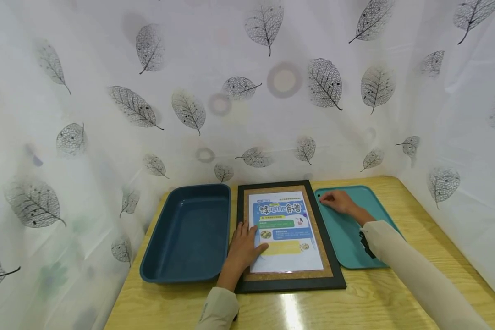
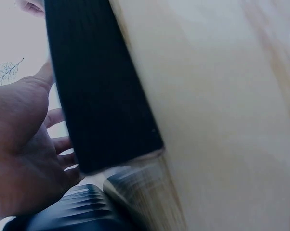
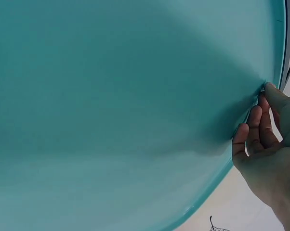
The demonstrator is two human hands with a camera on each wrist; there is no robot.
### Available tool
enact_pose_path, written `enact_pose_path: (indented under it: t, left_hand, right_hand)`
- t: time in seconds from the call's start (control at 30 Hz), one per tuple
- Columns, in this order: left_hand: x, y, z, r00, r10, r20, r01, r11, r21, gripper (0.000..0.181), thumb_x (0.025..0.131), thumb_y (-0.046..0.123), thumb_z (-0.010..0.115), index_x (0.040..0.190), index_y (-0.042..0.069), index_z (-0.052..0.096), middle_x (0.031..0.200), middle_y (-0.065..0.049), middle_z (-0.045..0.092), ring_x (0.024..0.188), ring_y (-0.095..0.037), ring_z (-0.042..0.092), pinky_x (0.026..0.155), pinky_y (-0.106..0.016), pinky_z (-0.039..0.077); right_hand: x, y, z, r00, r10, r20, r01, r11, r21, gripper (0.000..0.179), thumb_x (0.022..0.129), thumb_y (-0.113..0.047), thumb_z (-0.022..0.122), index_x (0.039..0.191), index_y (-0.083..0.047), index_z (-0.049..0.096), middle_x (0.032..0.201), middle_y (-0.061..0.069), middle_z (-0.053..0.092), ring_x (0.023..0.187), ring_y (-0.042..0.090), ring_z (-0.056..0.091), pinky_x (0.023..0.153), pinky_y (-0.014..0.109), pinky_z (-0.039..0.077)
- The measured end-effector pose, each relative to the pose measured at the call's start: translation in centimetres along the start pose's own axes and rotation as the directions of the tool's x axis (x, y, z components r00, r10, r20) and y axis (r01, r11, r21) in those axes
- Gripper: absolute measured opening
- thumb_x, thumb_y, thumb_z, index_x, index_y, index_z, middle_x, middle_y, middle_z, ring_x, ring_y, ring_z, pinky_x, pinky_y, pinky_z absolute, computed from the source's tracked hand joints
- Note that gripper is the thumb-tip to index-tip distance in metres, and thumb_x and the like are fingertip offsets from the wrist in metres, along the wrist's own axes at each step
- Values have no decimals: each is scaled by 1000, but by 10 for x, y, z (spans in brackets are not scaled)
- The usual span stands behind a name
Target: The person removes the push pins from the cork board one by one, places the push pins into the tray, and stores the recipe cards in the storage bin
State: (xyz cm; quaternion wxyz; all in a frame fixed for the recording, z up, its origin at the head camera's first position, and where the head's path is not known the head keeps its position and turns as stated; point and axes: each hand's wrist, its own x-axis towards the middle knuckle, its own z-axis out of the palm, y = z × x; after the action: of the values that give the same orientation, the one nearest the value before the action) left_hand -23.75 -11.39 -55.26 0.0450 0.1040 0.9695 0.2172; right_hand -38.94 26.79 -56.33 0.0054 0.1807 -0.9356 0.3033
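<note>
In the head view, a cork board (image 1: 286, 275) with a black frame lies on the table and bears a printed paper sheet (image 1: 286, 261) with blue, green and yellow blocks. My left hand (image 1: 242, 245) rests over the frame's left side, its fingers spread onto the sheet's edge. My right hand (image 1: 339, 201) is at the far left corner of a teal tray (image 1: 354, 238). Thumb and index fingertip meet close at the tray's surface in the right wrist view, the other fingers bent. Whether something tiny sits between those fingertips cannot be made out.
A deep dark blue bin (image 1: 185, 238) stands left of the board. All three lie on a wooden table (image 1: 313, 307). Behind and at both sides hangs a white curtain (image 1: 247, 128) printed with leaves. A small dark spot marks the tray's corner by the right fingertips.
</note>
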Motion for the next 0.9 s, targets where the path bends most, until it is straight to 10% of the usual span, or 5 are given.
enact_pose_path:
  t: [0.9]
  left_hand:
    - [2, 0, 2, 1000, 6, 3, -6, 1000, 27, 77, 98, 50, 69, 156, 5, 45, 167, -24, 26, 156, -45, 17, 124, -58, 23]
  right_hand:
    - [-7, -6, -1, 999, 3, -34, -2, 1000, 13, 21, 97, -8, 72, 113, 6, 72, 99, 17, 73, 90, 32, 68, 82, 51, 56]
